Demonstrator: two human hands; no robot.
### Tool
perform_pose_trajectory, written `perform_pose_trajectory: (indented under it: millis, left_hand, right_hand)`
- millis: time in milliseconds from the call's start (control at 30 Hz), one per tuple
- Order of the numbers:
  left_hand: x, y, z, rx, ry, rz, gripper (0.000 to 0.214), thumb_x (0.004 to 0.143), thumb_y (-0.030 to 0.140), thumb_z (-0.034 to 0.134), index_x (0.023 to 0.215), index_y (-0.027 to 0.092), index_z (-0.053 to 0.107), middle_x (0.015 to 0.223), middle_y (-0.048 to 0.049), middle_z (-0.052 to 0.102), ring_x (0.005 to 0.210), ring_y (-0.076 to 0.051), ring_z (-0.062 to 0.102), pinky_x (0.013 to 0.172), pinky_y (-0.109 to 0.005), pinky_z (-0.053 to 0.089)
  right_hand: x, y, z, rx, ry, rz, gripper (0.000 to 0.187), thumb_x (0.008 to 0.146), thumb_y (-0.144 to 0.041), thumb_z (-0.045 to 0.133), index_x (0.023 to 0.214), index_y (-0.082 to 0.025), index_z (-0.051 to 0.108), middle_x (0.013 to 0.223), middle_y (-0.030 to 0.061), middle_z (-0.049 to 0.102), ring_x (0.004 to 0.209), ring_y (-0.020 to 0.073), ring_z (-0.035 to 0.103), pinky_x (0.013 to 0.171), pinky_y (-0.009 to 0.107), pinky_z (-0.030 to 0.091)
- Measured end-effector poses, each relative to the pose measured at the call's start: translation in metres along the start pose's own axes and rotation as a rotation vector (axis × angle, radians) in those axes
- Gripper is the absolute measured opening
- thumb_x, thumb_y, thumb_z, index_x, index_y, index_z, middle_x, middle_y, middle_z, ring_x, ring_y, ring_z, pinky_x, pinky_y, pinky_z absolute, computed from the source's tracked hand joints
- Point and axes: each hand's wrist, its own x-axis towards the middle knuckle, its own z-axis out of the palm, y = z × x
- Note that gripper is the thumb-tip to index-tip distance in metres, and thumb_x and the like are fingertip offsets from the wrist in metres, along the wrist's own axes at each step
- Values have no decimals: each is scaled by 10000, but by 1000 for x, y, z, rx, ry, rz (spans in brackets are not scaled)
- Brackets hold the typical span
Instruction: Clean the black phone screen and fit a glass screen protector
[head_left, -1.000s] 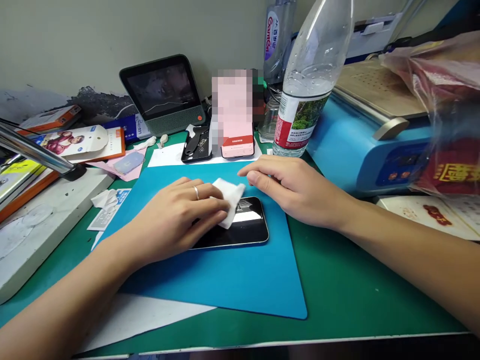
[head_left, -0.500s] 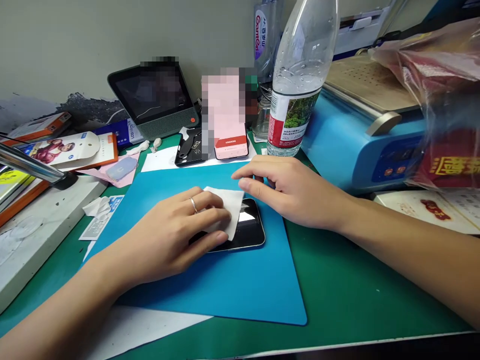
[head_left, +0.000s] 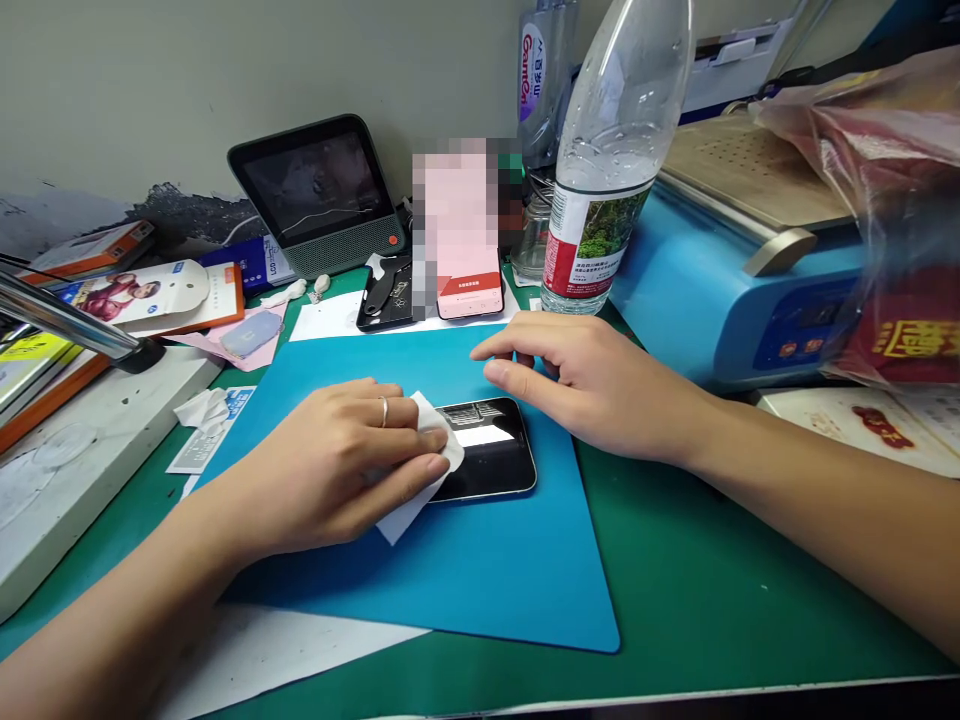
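Observation:
A black phone [head_left: 491,450] lies face up on a blue mat [head_left: 465,560]. My left hand [head_left: 337,465], with a ring on one finger, presses a white wipe [head_left: 420,470] flat against the phone's left half, fingers closed over the wipe. My right hand [head_left: 592,385] rests on the mat just beyond the phone's far right corner, fingers loosely curled and slightly apart, holding nothing. The phone's left part is hidden under the wipe and my hand.
A clear water bottle [head_left: 607,170] stands behind my right hand. A blue machine [head_left: 720,290] sits at right under a plastic bag [head_left: 885,200]. Behind the mat are a small screen device [head_left: 322,195], a pink phone [head_left: 465,240], packaging and a white block [head_left: 82,450] at left.
My left hand has dragged the wipe leftward and toward me across the phone, uncovering more of the screen. My right hand has stayed near the phone's far corner.

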Motion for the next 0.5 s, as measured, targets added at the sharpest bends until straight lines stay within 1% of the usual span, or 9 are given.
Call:
perform_pose_trajectory:
  millis: [67,100,167,233,267,333,400,500]
  left_hand:
    - [0,1,-1,-47,-6,31,285,1040,210,493,854,173,705,697,-12,584,618,-154,480,638,-342,330]
    - [1,1,-1,-74,-11,43,274,1030,201,500,860,171,713,680,-10,576,605,-153,474,627,-343,325]
    - [2,-2,0,-109,-17,47,235,1020,196,515,938,162,732,679,-11,581,606,-154,491,627,-335,340]
    - [1,-11,1,-103,-1,17,228,1027,215,519,994,154,736,686,-11,596,611,-149,517,632,-319,361]
    - [1,-16,0,-87,13,-9,239,1035,232,517,990,152,738,687,-11,603,611,-144,525,627,-310,366]
    - [-2,-28,-1,-43,38,-58,289,1047,270,508,924,155,743,663,-7,598,588,-134,517,593,-296,356]
    - [-4,-38,-4,-12,42,-79,330,1046,302,513,857,161,743,634,0,581,566,-128,499,569,-293,341]
    - [-7,-51,-7,-7,48,-82,306,1032,312,536,868,171,752,627,6,551,571,-132,491,569,-293,339]
  right_hand:
    - [0,-1,0,-2,2,-5,238,1010,-286,545,1067,-169,745,1053,70,778,990,229,686,904,368,476]
    - [0,-1,0,-2,2,-9,236,1008,-283,546,1063,-166,745,1049,71,778,990,228,687,902,363,475]
    - [1,-1,-1,-6,-3,-18,238,1007,-285,550,1061,-159,744,1044,74,778,988,227,687,898,355,475]
    - [1,-1,0,-12,-11,-18,248,1006,-290,552,1071,-148,744,1044,76,778,987,225,686,889,349,476]
    - [1,0,0,-15,-22,-10,255,1007,-292,551,1083,-143,744,1049,78,777,989,224,685,885,347,478]
    - [1,0,0,-20,-57,11,272,1010,-297,545,1111,-140,742,1070,81,774,1007,226,685,890,347,482]
    - [1,0,1,-25,-102,33,295,1016,-313,531,1149,-146,736,1109,84,766,1042,233,680,916,359,484]
    - [-1,-1,0,-35,-161,61,372,1017,-385,520,1272,-170,684,1200,92,735,1088,253,662,943,393,496]
